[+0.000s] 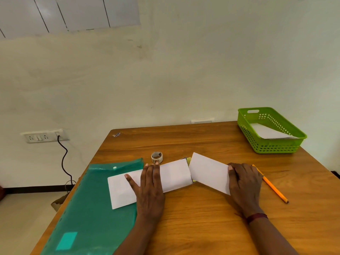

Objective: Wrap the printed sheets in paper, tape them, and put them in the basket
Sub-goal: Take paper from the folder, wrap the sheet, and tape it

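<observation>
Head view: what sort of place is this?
Likely a plain office or study room: a wooden table against a bare wall, a socket panel with a cable plugged in, and stationery: green folder, tape roll, pencil.

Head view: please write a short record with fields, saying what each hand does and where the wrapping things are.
left hand: lies flat, pressing the folded left part of the white wrapping paper
right hand: grips the outer edge of its right flap, not yet folded over
printed sheets: mostly covered; a coloured edge shows between the two flaps
tape roll: on the table, just beyond the left hand
green basket: far right corner, a white packet inside
pencil: on the table beside the right hand
</observation>
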